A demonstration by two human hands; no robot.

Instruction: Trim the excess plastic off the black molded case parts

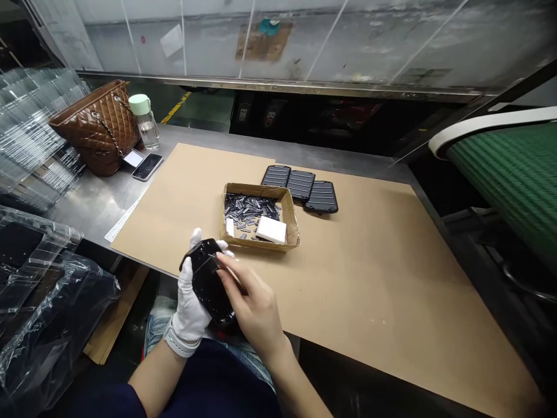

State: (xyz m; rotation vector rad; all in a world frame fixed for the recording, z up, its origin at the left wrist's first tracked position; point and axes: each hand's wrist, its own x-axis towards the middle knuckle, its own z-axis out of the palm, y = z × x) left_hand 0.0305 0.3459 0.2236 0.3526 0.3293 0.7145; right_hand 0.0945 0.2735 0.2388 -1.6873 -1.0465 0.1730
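My left hand (pixel 191 302), in a white glove, grips a glossy black plastic cover (pixel 212 293) by its edges, tilted above my lap at the table's front edge. My bare right hand (pixel 250 299) has its thumb and forefinger pinched together at the cover's upper right part. Whatever lies between those fingertips is too small to make out. Just beyond both hands, a shallow cardboard box (pixel 261 246) holds many small black strips (pixel 248 208) and a white block (pixel 271 229).
Behind the box lie three ribbed black plastic panels (pixel 300 184), overlapping on a cardboard sheet (pixel 369 278). At the left are a brown quilted handbag (pixel 98 125), a bottle (pixel 148 128), a phone (pixel 147 166) and plastic-wrapped parts (pixel 56 296). A green conveyor belt (pixel 509 157) rises at right.
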